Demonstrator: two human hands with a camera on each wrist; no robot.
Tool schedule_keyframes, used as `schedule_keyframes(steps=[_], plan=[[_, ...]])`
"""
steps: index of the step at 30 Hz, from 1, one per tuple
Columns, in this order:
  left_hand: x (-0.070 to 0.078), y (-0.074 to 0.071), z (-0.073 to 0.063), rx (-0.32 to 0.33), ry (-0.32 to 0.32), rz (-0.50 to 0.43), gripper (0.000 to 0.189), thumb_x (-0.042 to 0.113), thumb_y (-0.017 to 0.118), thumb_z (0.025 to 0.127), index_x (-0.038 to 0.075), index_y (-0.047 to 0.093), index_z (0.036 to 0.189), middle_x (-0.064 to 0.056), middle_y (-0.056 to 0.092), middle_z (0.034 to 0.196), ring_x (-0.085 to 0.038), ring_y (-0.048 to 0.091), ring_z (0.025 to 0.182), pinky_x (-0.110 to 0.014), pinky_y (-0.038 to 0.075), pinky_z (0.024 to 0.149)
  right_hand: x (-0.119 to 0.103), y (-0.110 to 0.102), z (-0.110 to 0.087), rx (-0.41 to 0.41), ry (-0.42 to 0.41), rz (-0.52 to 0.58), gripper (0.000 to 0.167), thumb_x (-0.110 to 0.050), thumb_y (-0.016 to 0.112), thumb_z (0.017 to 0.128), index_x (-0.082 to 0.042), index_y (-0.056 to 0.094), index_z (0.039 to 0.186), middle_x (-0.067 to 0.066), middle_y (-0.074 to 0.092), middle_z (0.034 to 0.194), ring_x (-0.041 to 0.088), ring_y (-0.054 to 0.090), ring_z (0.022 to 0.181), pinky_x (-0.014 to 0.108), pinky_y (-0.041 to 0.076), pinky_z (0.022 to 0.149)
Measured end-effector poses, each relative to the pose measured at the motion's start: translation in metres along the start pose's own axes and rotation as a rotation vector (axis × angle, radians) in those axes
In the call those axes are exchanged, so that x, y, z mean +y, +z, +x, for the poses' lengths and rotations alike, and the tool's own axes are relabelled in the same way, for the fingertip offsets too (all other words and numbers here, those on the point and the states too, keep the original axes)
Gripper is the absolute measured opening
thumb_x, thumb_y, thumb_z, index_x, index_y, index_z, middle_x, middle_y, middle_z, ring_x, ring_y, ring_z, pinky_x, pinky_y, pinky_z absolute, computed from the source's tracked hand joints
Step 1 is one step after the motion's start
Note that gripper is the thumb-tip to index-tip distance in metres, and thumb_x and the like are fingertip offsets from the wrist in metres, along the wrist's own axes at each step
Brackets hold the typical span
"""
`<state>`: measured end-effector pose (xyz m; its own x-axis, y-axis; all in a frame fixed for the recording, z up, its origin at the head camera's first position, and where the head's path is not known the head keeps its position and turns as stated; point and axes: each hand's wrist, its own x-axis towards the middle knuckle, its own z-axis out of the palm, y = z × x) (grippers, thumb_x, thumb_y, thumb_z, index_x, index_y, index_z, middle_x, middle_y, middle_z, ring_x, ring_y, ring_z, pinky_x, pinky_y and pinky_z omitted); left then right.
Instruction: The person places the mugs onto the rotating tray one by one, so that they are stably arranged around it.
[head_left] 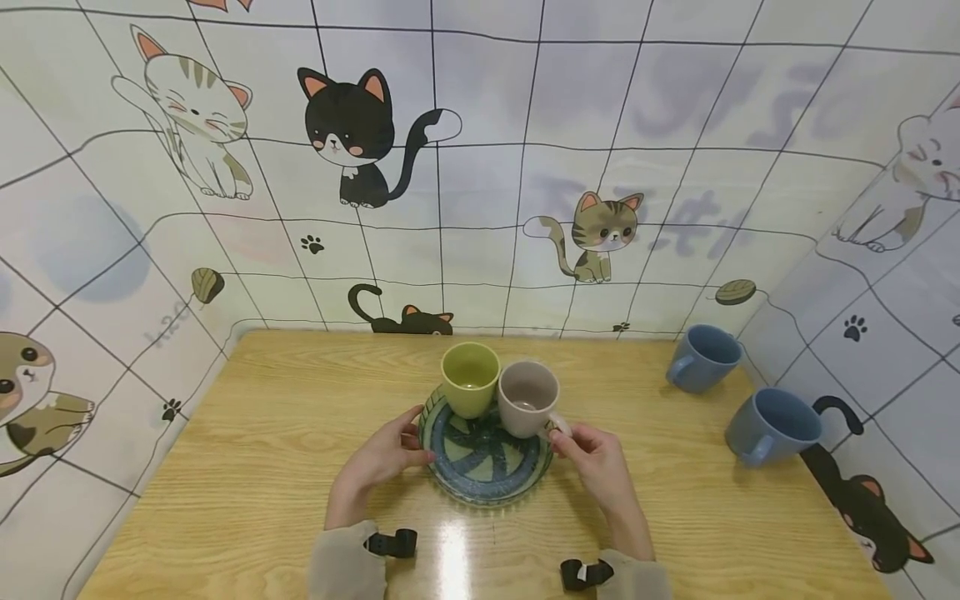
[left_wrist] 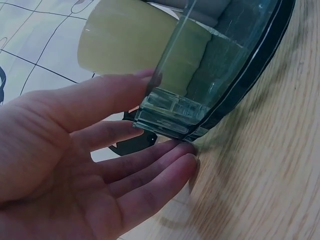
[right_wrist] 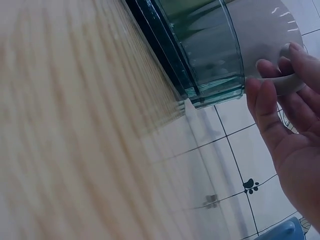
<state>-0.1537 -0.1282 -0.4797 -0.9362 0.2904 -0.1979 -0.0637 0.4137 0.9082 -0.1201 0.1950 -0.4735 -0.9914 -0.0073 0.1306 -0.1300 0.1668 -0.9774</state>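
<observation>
A round blue-green patterned tray with a clear, glass-like raised edge sits on the wooden table. A yellow-green cup and a pale pinkish-grey mug stand upright on it, side by side. My left hand holds the tray's left edge, with the thumb at the rim and the other fingers along the outer side and lower edge. My right hand pinches the handle of the pale mug, at the tray's right side. Whether the mug's base touches the tray is hard to tell.
Two blue mugs stand at the right of the wooden table, one farther back and one nearer. A cat-patterned cloth hangs behind and along both sides. Black straps circle both wrists.
</observation>
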Motion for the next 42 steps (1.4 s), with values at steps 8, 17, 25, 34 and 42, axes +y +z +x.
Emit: schedule_keyframes(steps=[8, 17, 25, 34, 42], plan=[[0.001, 0.001, 0.0, 0.02, -0.015, -0.004, 0.083, 0.006, 0.078, 0.082, 0.001, 0.033, 0.151, -0.016, 0.056, 0.116, -0.028, 0.058, 0.105, -0.041, 0.051, 0.079, 0.018, -0.005, 0.004, -0.03, 0.011, -0.025, 0.022, -0.012, 0.071, 0.091, 0.01, 0.069, 0.091, 0.018, 0.066, 0.083, 0.023, 0.06, 0.075, 0.036, 0.055, 0.067], [-0.001, 0.002, 0.0, 0.049, 0.02, 0.026, 0.073, 0.007, 0.073, 0.087, 0.002, 0.036, 0.15, -0.017, 0.059, 0.117, -0.027, 0.059, 0.103, -0.038, 0.051, 0.075, 0.017, -0.008, 0.005, -0.04, 0.037, -0.047, 0.024, -0.016, 0.071, 0.091, 0.009, 0.07, 0.093, 0.012, 0.066, 0.083, 0.024, 0.059, 0.076, 0.034, 0.052, 0.067], [-0.001, 0.004, 0.0, 0.091, 0.017, 0.022, 0.056, 0.006, 0.062, 0.095, 0.003, 0.042, 0.146, -0.018, 0.059, 0.116, -0.027, 0.059, 0.101, -0.038, 0.052, 0.076, 0.016, -0.008, 0.004, -0.066, 0.04, -0.092, 0.024, -0.016, 0.072, 0.09, 0.003, 0.07, 0.104, 0.015, 0.068, 0.096, 0.017, 0.058, 0.082, 0.028, 0.047, 0.068], [0.0, 0.006, 0.001, 0.117, -0.001, 0.048, 0.049, 0.007, 0.06, 0.096, 0.005, 0.047, 0.143, -0.017, 0.059, 0.115, -0.027, 0.059, 0.1, -0.038, 0.052, 0.075, 0.016, -0.014, 0.003, -0.165, 0.071, -0.149, 0.042, -0.017, 0.078, 0.085, -0.004, 0.064, 0.123, 0.019, 0.063, 0.115, 0.028, 0.06, 0.093, 0.039, 0.055, 0.065], [0.001, 0.006, 0.001, 0.131, -0.008, 0.037, 0.047, 0.005, 0.058, 0.097, 0.003, 0.048, 0.142, -0.018, 0.058, 0.116, -0.029, 0.058, 0.102, -0.038, 0.052, 0.076, 0.011, -0.03, 0.001, -0.267, 0.091, -0.186, 0.072, -0.02, 0.079, 0.084, -0.011, 0.042, 0.145, 0.016, 0.045, 0.14, 0.037, 0.053, 0.114, 0.041, 0.05, 0.082]])
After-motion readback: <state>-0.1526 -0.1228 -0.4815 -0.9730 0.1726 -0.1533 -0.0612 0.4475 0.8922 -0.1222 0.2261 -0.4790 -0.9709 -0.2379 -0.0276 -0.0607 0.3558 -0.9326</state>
